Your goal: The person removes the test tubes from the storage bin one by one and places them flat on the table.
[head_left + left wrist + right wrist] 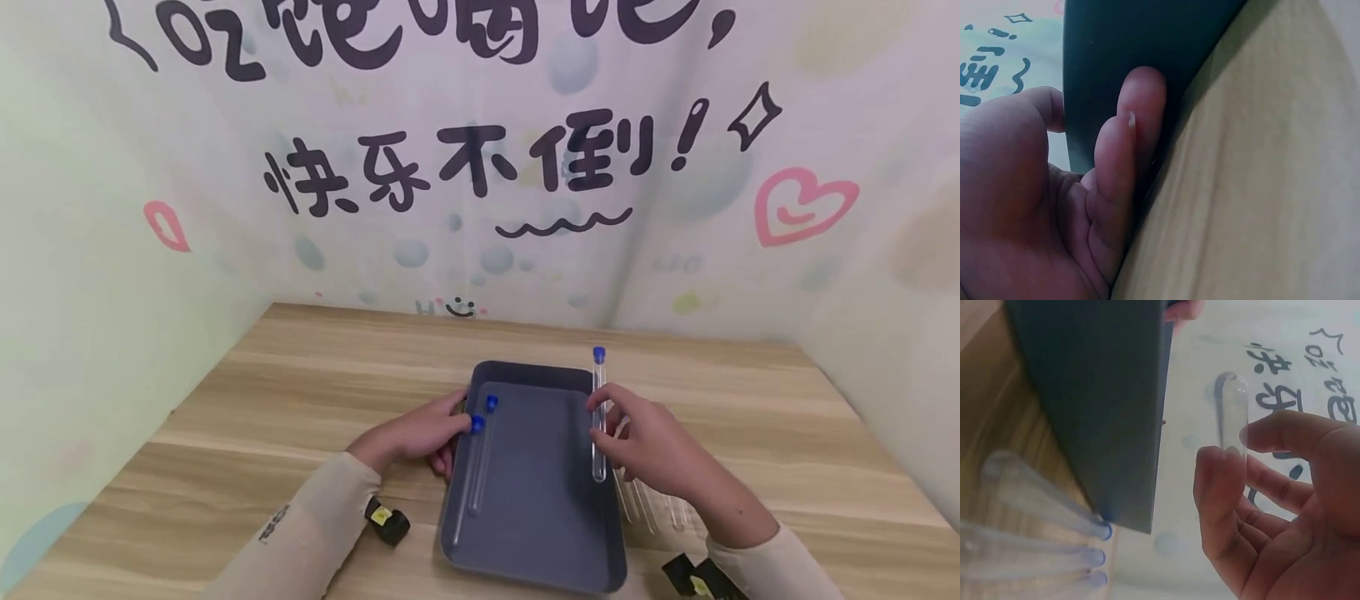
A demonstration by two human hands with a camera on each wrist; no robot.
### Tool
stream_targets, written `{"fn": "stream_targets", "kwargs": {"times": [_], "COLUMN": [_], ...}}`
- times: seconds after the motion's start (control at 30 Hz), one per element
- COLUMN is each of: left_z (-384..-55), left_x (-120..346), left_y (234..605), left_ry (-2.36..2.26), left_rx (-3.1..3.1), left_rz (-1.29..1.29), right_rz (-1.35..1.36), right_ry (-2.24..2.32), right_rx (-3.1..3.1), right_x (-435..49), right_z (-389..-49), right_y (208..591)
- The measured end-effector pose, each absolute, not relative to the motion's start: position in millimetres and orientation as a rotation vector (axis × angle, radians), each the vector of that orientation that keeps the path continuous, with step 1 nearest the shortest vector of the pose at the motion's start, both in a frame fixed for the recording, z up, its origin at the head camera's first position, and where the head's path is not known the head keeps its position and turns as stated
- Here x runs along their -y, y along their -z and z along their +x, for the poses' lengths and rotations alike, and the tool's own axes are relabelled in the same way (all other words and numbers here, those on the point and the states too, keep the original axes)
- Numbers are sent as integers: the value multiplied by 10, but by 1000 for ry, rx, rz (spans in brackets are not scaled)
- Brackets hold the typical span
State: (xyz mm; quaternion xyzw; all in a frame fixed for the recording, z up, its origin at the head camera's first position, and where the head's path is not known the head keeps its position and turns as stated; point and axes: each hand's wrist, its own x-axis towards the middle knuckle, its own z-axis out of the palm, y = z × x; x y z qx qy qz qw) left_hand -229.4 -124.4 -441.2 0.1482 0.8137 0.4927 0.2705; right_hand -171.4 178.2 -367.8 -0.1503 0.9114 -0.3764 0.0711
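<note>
My left hand (416, 433) holds the left side of a dark grey tray (540, 492), thumb at the rim and fingertips against the outer wall (1100, 56). Two test tubes (481, 467) with blue caps lie lengthwise inside, along the tray's left side. Over the right rim, my right hand (660, 442) pinches a clear test tube (599, 467) between thumb and fingers. That tube stands nearly upright, blue cap up, rounded end down. In the right wrist view its rounded end (1232, 406) shows past the fingertips, and the cap is out of sight.
Several more clear tubes (1041, 494) lie on the wooden table (322, 375) just right of the tray, partly under my right hand in the head view. A printed cloth (465, 250) with dark lettering hangs behind the table. Black straps (388, 521) circle both wrists.
</note>
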Motion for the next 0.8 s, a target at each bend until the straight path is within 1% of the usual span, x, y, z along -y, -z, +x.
{"fn": "stream_targets", "kwargs": {"times": [0.3,0.8], "left_z": [-2289,-2293], "left_x": [1253,1249], "left_y": [4395,4409], "left_ry": [-1327,-1338], "left_rx": [-2205,-2188], "left_rz": [403,405], "right_rz": [-399,-360], "right_ry": [1092,881], "right_rx": [-2785,-2779], "right_x": [-1965,-2162], "right_z": [-1801,-1895], "right_y": [3686,3834]}}
